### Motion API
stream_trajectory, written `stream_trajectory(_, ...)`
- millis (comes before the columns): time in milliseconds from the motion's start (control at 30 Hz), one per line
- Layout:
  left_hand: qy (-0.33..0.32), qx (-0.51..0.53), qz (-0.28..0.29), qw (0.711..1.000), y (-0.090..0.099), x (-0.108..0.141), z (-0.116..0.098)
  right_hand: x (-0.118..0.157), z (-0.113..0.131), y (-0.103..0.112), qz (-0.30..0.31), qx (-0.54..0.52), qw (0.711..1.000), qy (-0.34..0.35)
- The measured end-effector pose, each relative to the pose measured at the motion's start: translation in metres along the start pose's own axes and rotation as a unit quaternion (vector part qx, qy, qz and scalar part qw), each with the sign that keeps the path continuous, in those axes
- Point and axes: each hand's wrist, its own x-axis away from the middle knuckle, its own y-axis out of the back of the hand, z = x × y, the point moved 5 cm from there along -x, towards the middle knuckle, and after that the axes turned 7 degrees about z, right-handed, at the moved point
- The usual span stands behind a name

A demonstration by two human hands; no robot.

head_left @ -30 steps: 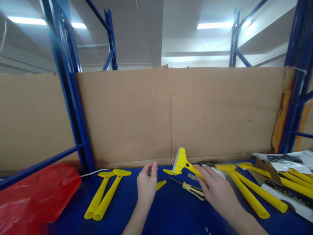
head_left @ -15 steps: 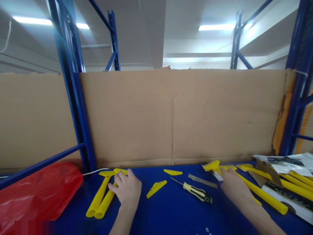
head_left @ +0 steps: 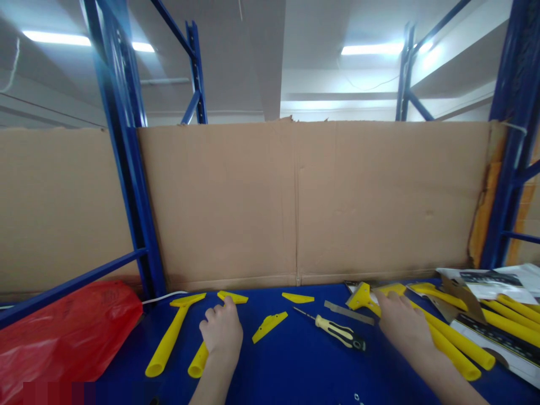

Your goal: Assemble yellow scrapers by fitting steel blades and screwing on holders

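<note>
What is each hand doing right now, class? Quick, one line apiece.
Left hand: closed, holding a yellow handle.
Right hand: curled over a yellow scraper; whether it grips cannot be told.

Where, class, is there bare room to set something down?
Free: between left hand and right hand, nearer than the screwdriver, beyond the small metal parts; also between red bag and leftmost handle. Crowded: around the right hand, with yellow handles and packaging.
</note>
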Motion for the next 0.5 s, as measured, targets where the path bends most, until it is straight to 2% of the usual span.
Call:
stream_trajectory(133, -0.012, 0.01, 0.011, 1.0, 0.0, 0.0, -0.003, 0.0, 0.008, 0.001, 0.001, -0.002, 1.0, 0.009)
stream_trajectory(233, -0.023, 0.012, -0.002, 1.0, 0.002, 0.0, -0.006, 0.001, 0.012, 0.003, 0.005, -0.011, 1.0, 0.021)
stream_trajectory(500, -0.047, 0.035, -0.052, 0.997, 0.016, 0.004, -0.018, 0.0, 0.032, 0.007, 0.009, -0.083, 0.987, 0.134)
